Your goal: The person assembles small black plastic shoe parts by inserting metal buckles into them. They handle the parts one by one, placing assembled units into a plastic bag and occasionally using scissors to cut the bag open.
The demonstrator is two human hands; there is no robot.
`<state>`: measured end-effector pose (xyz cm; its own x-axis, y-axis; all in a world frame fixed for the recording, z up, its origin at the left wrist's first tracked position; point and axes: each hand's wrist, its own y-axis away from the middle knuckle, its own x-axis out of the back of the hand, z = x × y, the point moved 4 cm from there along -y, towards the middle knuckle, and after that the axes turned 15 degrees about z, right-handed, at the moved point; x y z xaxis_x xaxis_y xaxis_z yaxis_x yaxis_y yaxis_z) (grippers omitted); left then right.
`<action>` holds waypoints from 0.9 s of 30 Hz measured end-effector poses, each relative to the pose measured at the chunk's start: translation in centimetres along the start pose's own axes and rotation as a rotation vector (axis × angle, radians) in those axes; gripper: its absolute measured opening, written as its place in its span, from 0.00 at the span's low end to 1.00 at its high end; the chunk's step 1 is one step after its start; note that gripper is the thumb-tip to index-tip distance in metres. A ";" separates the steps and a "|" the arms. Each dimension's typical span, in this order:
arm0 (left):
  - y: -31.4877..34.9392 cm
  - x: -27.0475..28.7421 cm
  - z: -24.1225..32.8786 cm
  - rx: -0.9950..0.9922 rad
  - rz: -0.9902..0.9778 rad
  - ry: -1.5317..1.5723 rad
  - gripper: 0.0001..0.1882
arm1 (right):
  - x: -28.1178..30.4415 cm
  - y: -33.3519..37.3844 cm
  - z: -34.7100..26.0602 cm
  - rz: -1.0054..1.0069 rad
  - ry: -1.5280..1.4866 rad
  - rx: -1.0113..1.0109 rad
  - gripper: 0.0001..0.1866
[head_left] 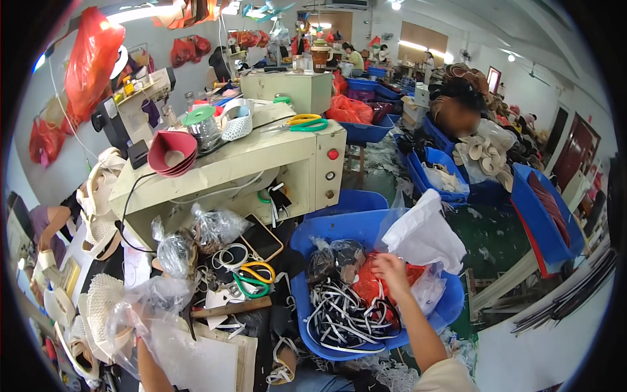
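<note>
My right hand (390,273) reaches over a blue plastic bin (302,326), its fingers loosely bent and apart. Right beside the fingertips, a white plastic bag (424,234) billows above the bin's far rim. Under that hand lies a red plastic bag (361,285), and nearer me in the bin is a tangle of black and white straps (346,317). At the lower left my left hand (135,325) is closed on a crumpled clear plastic bag (157,300), which partly covers its fingers. Cream woven shoe uppers (98,307) lie against this bag.
A pale green machine (261,163) stands ahead, carrying scissors (304,123) and red cups (171,155). On the worktop are a hammer (232,307), a phone (262,238), more scissors (256,277) and bagged parts (219,227). Another blue bin (545,209) stands right. People sit farther back.
</note>
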<state>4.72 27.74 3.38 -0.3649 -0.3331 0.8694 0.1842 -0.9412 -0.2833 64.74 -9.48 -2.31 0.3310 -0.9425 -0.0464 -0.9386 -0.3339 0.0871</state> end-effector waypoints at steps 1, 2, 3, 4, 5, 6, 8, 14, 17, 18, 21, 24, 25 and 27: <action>-0.4 1.1 -1.2 0.011 0.029 0.035 0.27 | -2.9 1.2 -0.1 -0.093 0.030 0.026 0.13; -0.8 2.2 -2.6 0.011 0.057 0.065 0.26 | -6.1 2.8 0.2 -0.209 0.063 0.042 0.13; -0.9 3.1 -3.5 -0.004 0.092 0.101 0.24 | -8.7 4.9 -0.2 -0.266 0.134 0.069 0.12; -1.3 3.2 -2.9 -0.050 0.122 0.138 0.22 | -10.0 6.3 -0.4 -0.337 0.150 0.125 0.12; -1.4 3.0 -2.2 -0.108 0.150 0.158 0.20 | -11.5 8.0 0.3 -0.429 0.162 0.166 0.12; -1.3 3.0 -1.2 -0.178 0.184 0.174 0.18 | -13.4 10.5 0.8 -0.535 0.161 0.198 0.11; 0.3 4.6 0.2 -0.218 0.222 0.263 0.15 | -17.7 17.0 -1.3 -0.785 0.281 0.406 0.13; 11.3 19.2 0.6 0.082 0.223 0.632 0.15 | -29.7 35.6 -4.2 -1.493 0.052 1.195 0.19; 15.1 22.6 0.2 0.106 0.337 0.562 0.15 | -40.4 36.6 -1.5 -1.425 0.057 1.296 0.26; 16.3 23.1 0.9 0.100 0.344 0.531 0.15 | -44.1 35.8 -1.6 -1.480 0.085 1.171 0.28; 19.4 19.7 2.8 -0.074 0.232 0.458 0.14 | -49.6 35.0 -2.6 -1.556 0.211 0.576 0.31; 21.7 11.4 3.9 -0.142 0.038 0.326 0.16 | -50.1 35.5 -1.6 -1.440 0.264 0.766 0.28; 22.3 9.0 3.2 -0.164 0.071 0.256 0.18 | -48.6 36.6 -1.9 -1.434 0.225 0.825 0.26; 22.7 6.7 2.8 -0.113 0.010 0.118 0.22 | -44.9 37.2 -2.0 -1.403 0.045 0.956 0.19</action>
<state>9.04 4.31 3.95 -0.4696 -0.3404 0.8146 0.0865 -0.9360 -0.3413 15.13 20.35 5.02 0.8832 0.0432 0.4670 0.3434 -0.7378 -0.5812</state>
